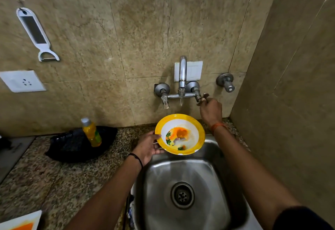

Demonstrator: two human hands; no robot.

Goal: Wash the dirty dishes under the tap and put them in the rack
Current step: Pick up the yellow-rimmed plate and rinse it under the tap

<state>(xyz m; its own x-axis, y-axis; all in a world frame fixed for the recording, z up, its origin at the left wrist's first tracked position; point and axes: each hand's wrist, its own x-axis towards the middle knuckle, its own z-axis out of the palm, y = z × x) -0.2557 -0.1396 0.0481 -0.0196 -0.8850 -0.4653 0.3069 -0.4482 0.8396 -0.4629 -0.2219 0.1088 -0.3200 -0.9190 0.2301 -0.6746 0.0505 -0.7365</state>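
The person is holding a yellow-rimmed bowl over the back edge of the sink, just below the tap spout, where a thin stream of water is running. The left hand is pinching the bowl's left rim, thumb lying on the upper face and fingers curled underneath. The right hand is reaching up to the right-hand tap handle, its fingers closing round it, apparently setting the flow.

The bowl is carrying orange food residue and a little liquid in its well. It looks like light, stiff melamine or plastic, unlikely to shatter yet likely to turn slippery once wet and greasy. A one-sided rim pinch is probably adequate while it is this light, but as water fills it the bowl could tip; a second hand on the opposite rim, or fingers spread wide beneath the base, would steady it. No rack is showing anywhere in view.
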